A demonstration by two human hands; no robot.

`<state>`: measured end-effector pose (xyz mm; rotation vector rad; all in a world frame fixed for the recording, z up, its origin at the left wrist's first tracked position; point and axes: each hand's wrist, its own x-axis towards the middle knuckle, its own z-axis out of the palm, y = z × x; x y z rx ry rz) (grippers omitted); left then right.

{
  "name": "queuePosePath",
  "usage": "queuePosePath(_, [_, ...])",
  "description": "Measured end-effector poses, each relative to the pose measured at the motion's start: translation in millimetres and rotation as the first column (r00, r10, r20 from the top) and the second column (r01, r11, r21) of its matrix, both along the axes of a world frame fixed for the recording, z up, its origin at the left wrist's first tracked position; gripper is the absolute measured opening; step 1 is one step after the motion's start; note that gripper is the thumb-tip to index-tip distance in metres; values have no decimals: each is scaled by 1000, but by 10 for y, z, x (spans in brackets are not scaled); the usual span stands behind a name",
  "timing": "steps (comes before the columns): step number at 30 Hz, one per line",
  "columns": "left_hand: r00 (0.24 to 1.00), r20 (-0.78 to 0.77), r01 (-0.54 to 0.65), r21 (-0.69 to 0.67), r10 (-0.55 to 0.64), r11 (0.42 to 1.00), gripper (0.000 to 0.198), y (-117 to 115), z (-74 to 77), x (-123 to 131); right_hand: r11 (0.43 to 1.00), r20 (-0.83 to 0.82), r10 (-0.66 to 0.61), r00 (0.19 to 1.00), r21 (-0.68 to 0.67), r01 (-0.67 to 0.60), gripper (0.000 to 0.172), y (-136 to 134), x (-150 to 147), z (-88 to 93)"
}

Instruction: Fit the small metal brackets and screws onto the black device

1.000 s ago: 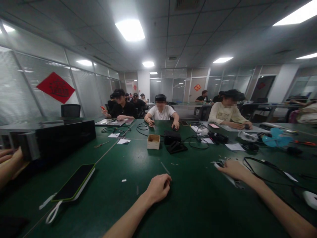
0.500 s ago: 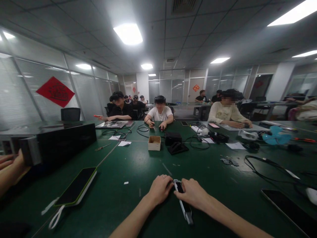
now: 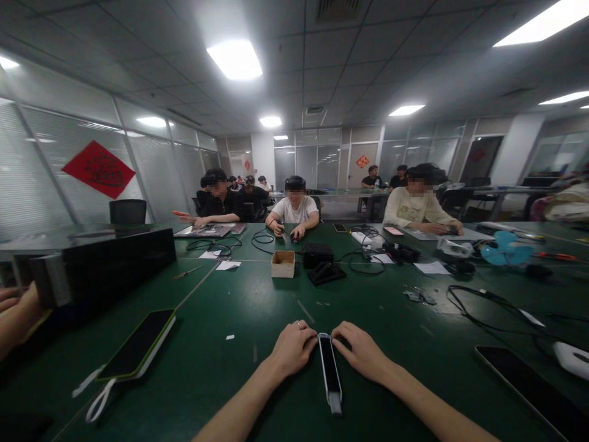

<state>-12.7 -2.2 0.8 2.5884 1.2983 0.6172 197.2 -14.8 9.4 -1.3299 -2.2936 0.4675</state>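
Observation:
A long, narrow device (image 3: 329,368) with a black face and a pale frame lies lengthwise on the green table in front of me. A grey piece (image 3: 335,403) sticks out at its near end. My left hand (image 3: 294,347) is at the left of its far end, fingers bent and their tips pressed to the edge. From the opposite side, my right hand (image 3: 361,350) touches the far right corner with its fingertips. Together the hands pinch that end between them. The black face shows uncovered.
A green-edged phone (image 3: 138,344) on a white block is at left, near a large black case (image 3: 119,261) touched by another person's hand (image 3: 21,316). Ahead are a small box (image 3: 282,265) and a black box (image 3: 317,255). Rightward lie a dark phone (image 3: 529,387), cables and a blue fan (image 3: 506,248).
My right hand has drawn back from across the device to its far right corner, uncovering the black face. The device now lies straighter. The view has shifted slightly.

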Motion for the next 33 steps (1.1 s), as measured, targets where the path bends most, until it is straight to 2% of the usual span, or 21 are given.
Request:
queuePosePath(10, [1000,-19,-7,0,7,1000,28,13,-20,12,1000,-43,9,999,20,-8,23,81,31,-141])
queuePosePath(24, [999,11,-50,-30,50,998,21,22,-13,21,1000,-71,1,997,-6,-1,22,73,31,-128])
queuePosePath(27, [997,16,-69,-38,70,997,13,19,-12,30,1000,-81,-21,997,-9,21,20,56,25,-100])
queuePosePath(33, [997,27,-77,-48,78,996,12,20,-4,40,999,-94,-37,995,-19,36,21,38,27,-52])
